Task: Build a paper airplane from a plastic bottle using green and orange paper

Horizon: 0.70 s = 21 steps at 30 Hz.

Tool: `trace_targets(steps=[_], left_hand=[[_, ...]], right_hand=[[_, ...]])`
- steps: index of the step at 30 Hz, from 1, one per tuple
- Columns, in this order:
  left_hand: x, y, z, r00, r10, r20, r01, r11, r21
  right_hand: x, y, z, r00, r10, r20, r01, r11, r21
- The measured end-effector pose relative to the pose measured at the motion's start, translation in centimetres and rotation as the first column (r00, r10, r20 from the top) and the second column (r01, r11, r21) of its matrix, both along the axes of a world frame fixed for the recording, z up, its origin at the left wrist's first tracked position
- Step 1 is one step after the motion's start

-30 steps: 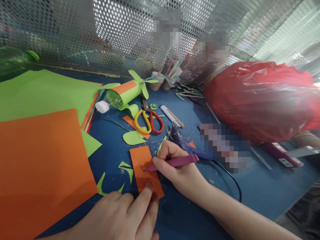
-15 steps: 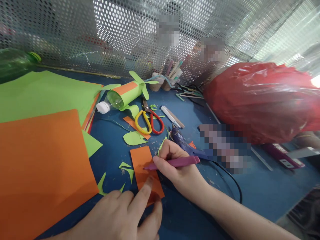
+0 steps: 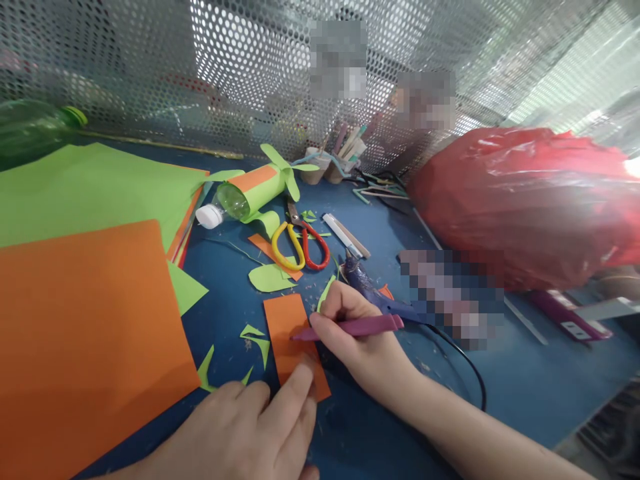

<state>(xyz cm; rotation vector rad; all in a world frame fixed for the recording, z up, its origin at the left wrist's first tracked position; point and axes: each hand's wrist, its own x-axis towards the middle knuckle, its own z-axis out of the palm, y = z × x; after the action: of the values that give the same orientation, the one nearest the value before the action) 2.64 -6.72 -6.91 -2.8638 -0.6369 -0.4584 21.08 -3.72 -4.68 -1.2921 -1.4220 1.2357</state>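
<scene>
A purple pen (image 3: 367, 325) is gripped in my right hand (image 3: 345, 320), its tip at the upper middle of a small orange paper rectangle (image 3: 285, 313). My left hand (image 3: 250, 420) rests over the lower part of that rectangle, index finger stretched out onto it and thumb partly hidden below. Just beyond the rectangle lie a green paper oval (image 3: 270, 277), an orange strip (image 3: 260, 244) and scissors (image 3: 303, 247) with one yellow and one red handle. Green paper scraps (image 3: 261, 347) are scattered to its left. A blue glue gun (image 3: 367, 287) lies behind my right hand.
Large orange sheet (image 3: 90, 333) and green sheets (image 3: 100, 187) cover the left. A plastic bottle (image 3: 230, 200) wrapped in green and orange paper lies further back. Cups of pens (image 3: 337, 170) stand by the mesh wall. A red plastic bag (image 3: 525, 207) bulges at right; a black cord (image 3: 465, 360) trails nearby.
My left index finger has slid slightly up and right on the orange rectangle, and the thumb has drawn in beneath it. The pen stays on the paper; the view has shifted slightly.
</scene>
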Motion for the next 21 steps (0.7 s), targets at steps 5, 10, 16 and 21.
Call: trace_targets(steps=[5,10,16,21], left_hand=[[-0.09,-0.25,0.14,1.000,-0.004,-0.005,0.004,1.000,-0.012],[0.13,-0.18,0.13,1.000,0.014,0.016,-0.014,1.000,-0.005],[0.09,-0.21,-0.14,0.999,0.016,0.035,-0.016,1.000,0.004],[0.16,-0.37,-0.22,0.999,0.017,0.039,-0.017,1.000,0.000]], right_hand=[[0.02,0.03,0.04,0.994,0.027,0.107,-0.040,0.992,0.119],[-0.05,0.04,-0.22,0.999,0.018,0.040,-0.020,0.998,0.067],[0.09,0.07,-0.14,0.998,-0.058,-0.015,0.058,0.998,0.022],[-0.01,0.01,-0.15,0.996,-0.040,-0.074,0.039,0.999,-0.018]])
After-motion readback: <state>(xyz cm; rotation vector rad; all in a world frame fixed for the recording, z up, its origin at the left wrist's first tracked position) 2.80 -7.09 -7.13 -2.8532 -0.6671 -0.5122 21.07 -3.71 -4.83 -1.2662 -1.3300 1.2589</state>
